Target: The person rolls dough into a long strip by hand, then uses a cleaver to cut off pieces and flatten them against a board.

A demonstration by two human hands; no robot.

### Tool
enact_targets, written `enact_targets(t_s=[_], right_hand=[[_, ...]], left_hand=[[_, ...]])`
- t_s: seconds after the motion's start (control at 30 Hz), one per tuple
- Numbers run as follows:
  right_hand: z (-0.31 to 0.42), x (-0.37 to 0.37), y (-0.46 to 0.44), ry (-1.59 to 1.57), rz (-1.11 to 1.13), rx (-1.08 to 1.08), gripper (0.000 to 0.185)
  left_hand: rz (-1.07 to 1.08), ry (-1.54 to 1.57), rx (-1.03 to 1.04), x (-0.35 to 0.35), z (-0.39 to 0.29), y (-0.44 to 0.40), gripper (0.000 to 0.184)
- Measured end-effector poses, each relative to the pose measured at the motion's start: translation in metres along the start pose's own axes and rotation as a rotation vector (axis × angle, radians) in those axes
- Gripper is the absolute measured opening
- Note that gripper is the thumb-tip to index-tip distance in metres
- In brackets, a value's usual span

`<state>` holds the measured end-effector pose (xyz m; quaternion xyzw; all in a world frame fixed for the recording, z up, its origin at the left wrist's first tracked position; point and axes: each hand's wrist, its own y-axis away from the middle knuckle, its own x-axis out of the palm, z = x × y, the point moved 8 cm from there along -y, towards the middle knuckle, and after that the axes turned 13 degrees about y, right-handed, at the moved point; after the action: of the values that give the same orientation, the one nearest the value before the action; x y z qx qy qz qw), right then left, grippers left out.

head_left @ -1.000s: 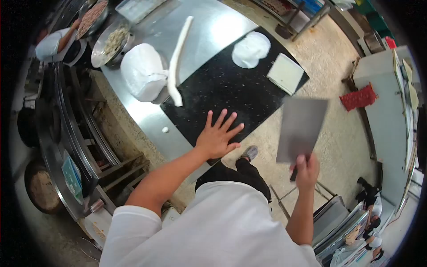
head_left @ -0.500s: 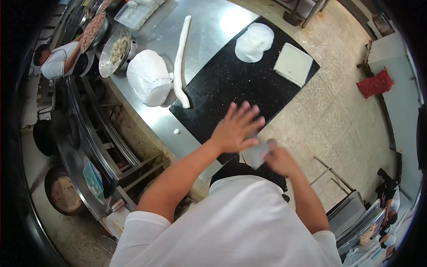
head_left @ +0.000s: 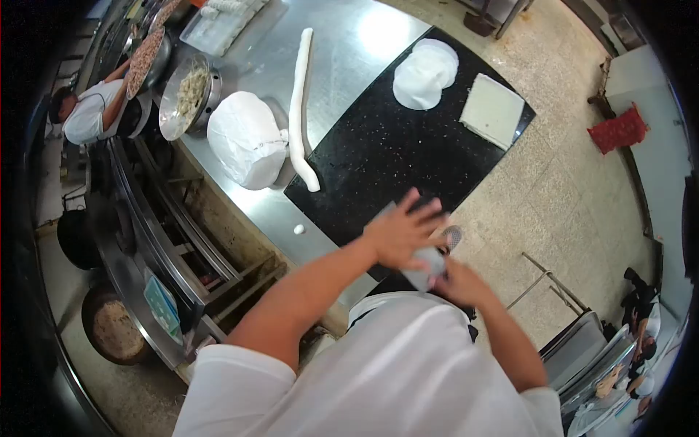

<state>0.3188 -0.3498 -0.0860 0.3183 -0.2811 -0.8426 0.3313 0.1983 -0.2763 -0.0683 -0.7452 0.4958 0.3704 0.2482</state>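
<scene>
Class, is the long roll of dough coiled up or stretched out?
Stretched out: the dough roll lies lengthwise on the metal table, its near end bending onto the black board.

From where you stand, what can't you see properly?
In the head view:
Cleaver: the left hand hides part of its blade.
Its handle: the blurred right hand covers it.
Anything beneath the white cover: the cover hides it.
Plastic box: the picture's top edge cuts it off.
</scene>
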Motion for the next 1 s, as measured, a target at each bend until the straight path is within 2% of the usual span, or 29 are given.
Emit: enact_targets(t_s=[0.03, 0.1, 0.17, 0.2, 0.23, 0.33, 0.43, 0.5, 0.53, 0.6, 0.63, 0.73, 0.8, 0.9, 1.0], right_hand=[[-0.013, 0.026, 0.004, 0.422, -0.547, -0.315, 0.078], [-0.015, 0.024, 0.002, 0.093, -0.188, 0.186, 0.077], [0.004, -0.015, -0.012, 0.130, -0.168, 0.241, 0.076], [0.008, -0.028, -0.017, 0.182, -0.158, 0.269, 0.074], [0.010, -0.046, -0.030, 0.194, -0.192, 0.249, 0.074], [0.020, -0.064, -0.050, 0.268, -0.142, 0.242, 0.068], [0.017, -0.029, -0.017, 0.194, -0.212, 0.135, 0.071], [-0.013, 0.016, 0.004, 0.149, -0.179, 0.111, 0.067], [-0.018, 0.024, 0.012, 0.188, -0.212, 0.155, 0.065], [-0.006, 0.001, 0.005, 0.209, -0.210, 0.230, 0.065], [-0.001, -0.014, 0.007, 0.221, -0.225, 0.298, 0.065], [0.010, -0.062, -0.026, 0.313, -0.268, 0.227, 0.067], [0.023, -0.067, -0.037, 0.350, -0.267, 0.168, 0.067], [0.015, -0.051, -0.029, 0.353, -0.319, 0.166, 0.068], [-0.010, 0.004, 0.005, 0.179, -0.188, 0.065, 0.071]], left_hand=[[0.095, 0.084, 0.059, 0.013, -0.008, 0.005, 0.076], [0.046, 0.040, 0.067, 0.004, 0.002, -0.006, 0.076], [0.005, -0.014, 0.087, -0.010, 0.009, -0.017, 0.075], [-0.001, -0.024, 0.021, -0.019, 0.019, -0.023, 0.074], [-0.029, -0.079, -0.045, -0.037, 0.039, -0.033, 0.074], [-0.101, -0.126, -0.028, -0.060, 0.058, -0.040, 0.074], [-0.124, -0.097, 0.000, -0.043, 0.034, -0.025, 0.073], [0.089, -0.052, -0.008, -0.009, -0.002, -0.005, 0.072], [0.079, -0.045, -0.017, -0.006, 0.007, -0.012, 0.072], [0.014, -0.044, 0.139, 0.008, -0.003, -0.022, 0.073], [-0.046, -0.013, 0.110, -0.008, 0.006, -0.029, 0.072], [-0.036, -0.129, 0.040, -0.044, 0.044, -0.054, 0.071], [-0.133, -0.116, -0.019, -0.063, 0.062, -0.054, 0.070], [-0.142, -0.048, 0.033, -0.051, 0.053, -0.044, 0.071], [-0.013, -0.020, 0.038, 0.005, -0.002, -0.014, 0.071]])
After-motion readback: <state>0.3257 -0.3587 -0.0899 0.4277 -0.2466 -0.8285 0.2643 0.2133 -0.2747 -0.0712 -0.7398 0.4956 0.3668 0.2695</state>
